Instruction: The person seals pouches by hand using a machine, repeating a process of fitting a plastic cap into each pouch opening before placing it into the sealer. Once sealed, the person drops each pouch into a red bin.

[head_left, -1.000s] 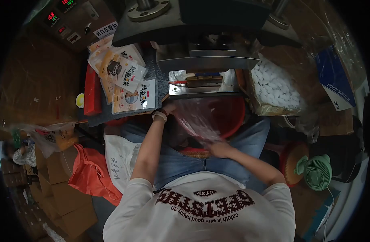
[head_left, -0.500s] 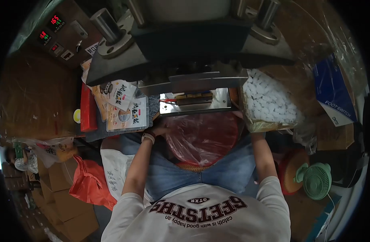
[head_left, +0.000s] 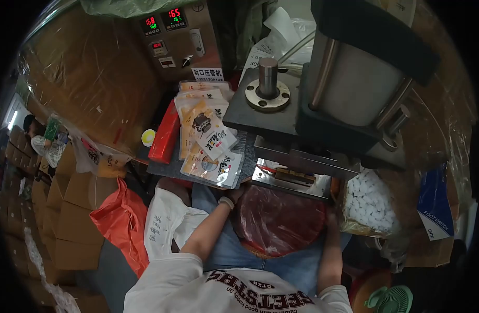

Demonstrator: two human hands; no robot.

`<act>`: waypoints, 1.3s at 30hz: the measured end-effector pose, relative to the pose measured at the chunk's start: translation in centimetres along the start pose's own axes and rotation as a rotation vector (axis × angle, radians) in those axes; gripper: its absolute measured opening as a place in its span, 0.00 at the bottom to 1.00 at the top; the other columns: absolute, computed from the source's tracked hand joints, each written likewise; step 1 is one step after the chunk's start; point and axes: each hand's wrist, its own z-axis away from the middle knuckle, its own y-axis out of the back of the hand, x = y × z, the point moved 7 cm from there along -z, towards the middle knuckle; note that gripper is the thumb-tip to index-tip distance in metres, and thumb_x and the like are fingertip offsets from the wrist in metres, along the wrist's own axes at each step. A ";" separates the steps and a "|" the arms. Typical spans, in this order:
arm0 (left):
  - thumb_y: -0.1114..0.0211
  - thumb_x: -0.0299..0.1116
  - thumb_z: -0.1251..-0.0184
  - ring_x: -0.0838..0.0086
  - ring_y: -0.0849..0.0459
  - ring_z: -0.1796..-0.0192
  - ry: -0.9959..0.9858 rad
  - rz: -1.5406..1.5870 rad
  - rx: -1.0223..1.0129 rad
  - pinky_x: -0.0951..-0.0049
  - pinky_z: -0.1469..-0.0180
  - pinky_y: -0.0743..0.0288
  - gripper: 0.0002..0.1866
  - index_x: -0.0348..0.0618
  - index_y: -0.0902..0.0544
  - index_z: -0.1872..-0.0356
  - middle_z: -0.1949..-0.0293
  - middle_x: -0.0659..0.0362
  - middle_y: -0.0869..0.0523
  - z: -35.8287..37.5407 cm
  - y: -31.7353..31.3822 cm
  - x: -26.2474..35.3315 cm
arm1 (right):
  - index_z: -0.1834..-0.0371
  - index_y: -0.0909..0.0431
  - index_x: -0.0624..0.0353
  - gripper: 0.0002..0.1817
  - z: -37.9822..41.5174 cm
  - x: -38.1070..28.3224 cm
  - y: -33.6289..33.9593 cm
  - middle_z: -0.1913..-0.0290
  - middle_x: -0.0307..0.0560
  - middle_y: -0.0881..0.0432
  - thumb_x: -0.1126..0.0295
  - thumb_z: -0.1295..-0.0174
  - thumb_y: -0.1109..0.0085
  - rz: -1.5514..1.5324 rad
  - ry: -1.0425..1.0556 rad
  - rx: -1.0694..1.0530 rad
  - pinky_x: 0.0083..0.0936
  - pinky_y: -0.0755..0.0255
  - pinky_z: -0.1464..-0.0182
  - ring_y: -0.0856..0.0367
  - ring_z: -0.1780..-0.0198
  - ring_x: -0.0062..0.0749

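A round dark-red thing wrapped in clear plastic (head_left: 281, 219) lies on the lap, just below the front of a press machine. My left hand (head_left: 239, 193) is at its upper left edge, under the front of the work surface, with a pale band on the wrist. My right hand (head_left: 332, 213) is at its right edge, dim and close to the box of small white pieces (head_left: 371, 201). The fingers of both hands are hidden or too dark to make out. A metal sealing jaw with a lit slot (head_left: 289, 179) sits between and above the hands.
Printed pouches (head_left: 210, 167) lie piled on a grey mat (head_left: 169, 170) beside a red box (head_left: 165, 136). A control panel (head_left: 184, 41) stands behind. A blue carton (head_left: 435, 203) is at right, a green fan (head_left: 393, 300) below. Another person (head_left: 45, 148) is far left.
The head view has turned left, so the press has shifted right in the picture and the pouches and control panel show more fully. Both hands stay beside the red wrapped thing.
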 end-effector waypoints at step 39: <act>0.39 0.28 0.37 0.58 0.18 0.53 -0.493 0.069 0.754 0.66 0.53 0.25 0.08 0.38 0.22 0.58 0.58 0.51 0.17 24.8 25.9 16.3 | 0.49 0.23 0.60 0.15 28.2 -26.2 -0.6 0.46 0.50 0.24 0.76 0.41 0.40 0.122 0.806 -0.670 0.34 0.27 0.47 0.22 0.48 0.47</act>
